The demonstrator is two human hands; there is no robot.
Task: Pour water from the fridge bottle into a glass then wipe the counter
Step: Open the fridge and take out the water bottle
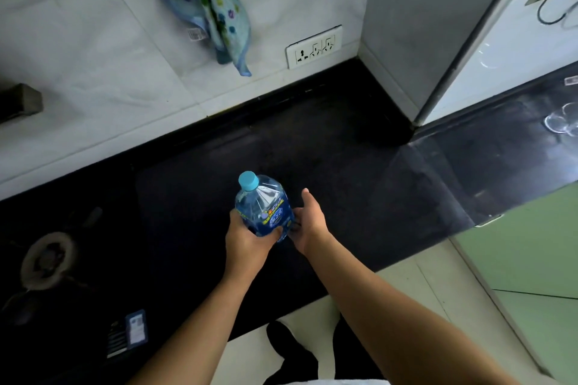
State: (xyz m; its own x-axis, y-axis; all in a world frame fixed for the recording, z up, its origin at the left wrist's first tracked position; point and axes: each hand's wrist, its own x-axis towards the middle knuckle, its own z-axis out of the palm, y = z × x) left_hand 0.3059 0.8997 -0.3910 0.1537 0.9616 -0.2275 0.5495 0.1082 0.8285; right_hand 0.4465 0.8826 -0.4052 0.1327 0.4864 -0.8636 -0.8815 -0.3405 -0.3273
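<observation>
A clear blue water bottle [264,211] with a light blue cap and a blue label stands over the black counter [344,166], capped and nearly upright. My left hand [247,244] grips its lower body from the near side. My right hand [308,222] rests against the bottle's right side, thumb raised and fingers partly hidden behind the bottle. Clear glasses [561,122] stand on the counter at the far right. A patterned blue cloth [209,6] hangs on the tiled wall behind.
A gas burner [47,259] sits in the counter at the left. A wall socket [314,47] is above the counter's back edge. A grey pillar [422,25] juts out at the right, with a green cabinet front [531,253] below the counter.
</observation>
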